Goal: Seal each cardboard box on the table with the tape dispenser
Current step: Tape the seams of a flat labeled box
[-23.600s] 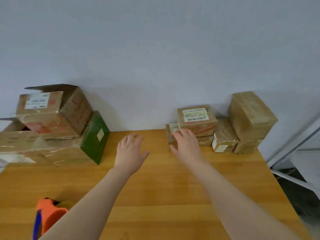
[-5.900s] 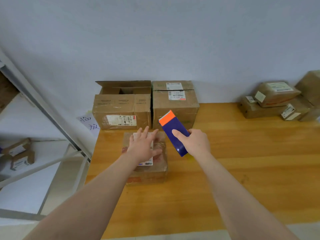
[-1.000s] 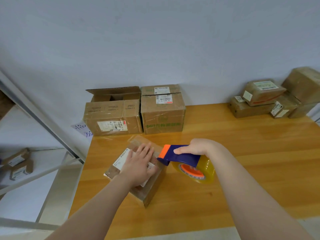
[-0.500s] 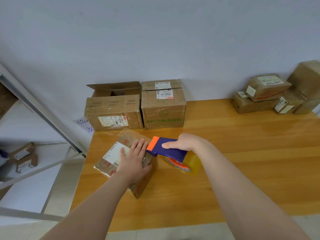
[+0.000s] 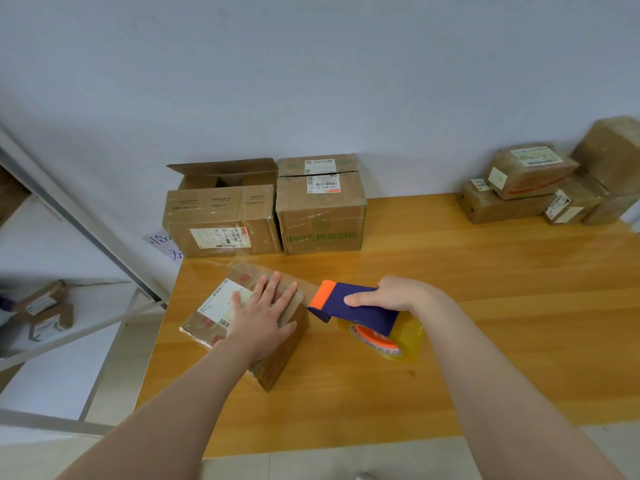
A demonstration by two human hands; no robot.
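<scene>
Head cam: L hand (image 5: 258, 317) flat on box (image 5: 221, 306), R hand (image 5: 391, 294) grips tape dispenser (image 5: 360, 308); wood table (image 5: 485, 289) by pale wall (image 5: 311, 81).

Wooden table (image 5: 485, 306) under both hands. Beneath the flat left hand (image 5: 258, 317), a small taped box (image 5: 277, 362) sits skewed on the wood. Beyond that hand's fingertips, at the wall, two bigger cartons stand side by side, touching: the open-flapped carton (image 5: 218, 220) and the closed carton (image 5: 320, 220). Well past the right hand (image 5: 391, 294), at the far corner, sits a cluster of small parcels (image 5: 519, 188).
</scene>
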